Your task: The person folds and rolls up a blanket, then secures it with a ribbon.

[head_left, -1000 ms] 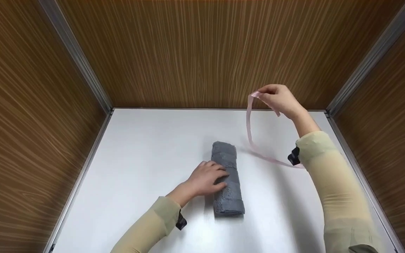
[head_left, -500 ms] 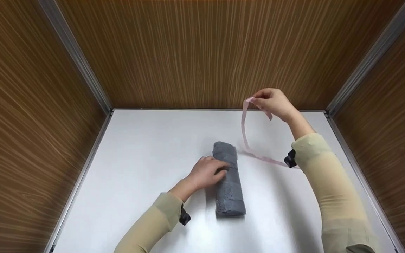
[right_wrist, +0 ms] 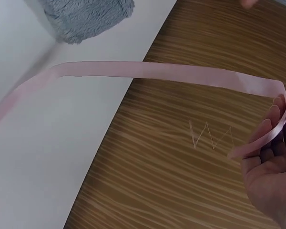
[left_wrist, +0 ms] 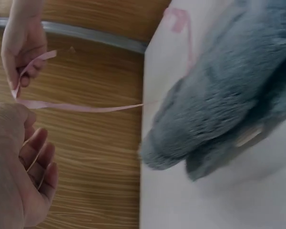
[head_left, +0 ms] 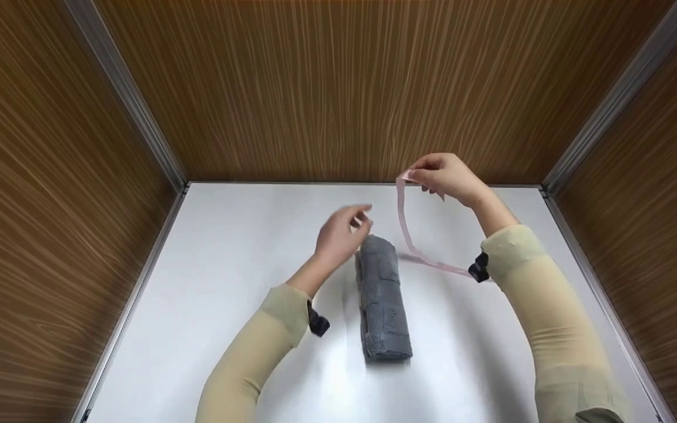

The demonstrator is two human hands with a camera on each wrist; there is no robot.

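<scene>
A rolled grey towel (head_left: 381, 296) lies lengthwise in the middle of the white table (head_left: 227, 282); it also shows in the left wrist view (left_wrist: 224, 90) and at the top of the right wrist view (right_wrist: 86, 16). My right hand (head_left: 447, 176) pinches one end of a thin pink ribbon (head_left: 406, 235), raised above the far edge; the ribbon (right_wrist: 157, 71) droops down to the table right of the towel. My left hand (head_left: 341, 232) hovers above the towel's far end, fingers relaxed and holding nothing (left_wrist: 24, 181).
Wood-grain walls (head_left: 344, 88) with metal corner strips (head_left: 138, 117) enclose the table on three sides. Bare white surface lies left of the towel and at the front.
My left hand has lifted off the towel and moved up toward the ribbon. My right hand has carried the ribbon end leftward and slightly lower.
</scene>
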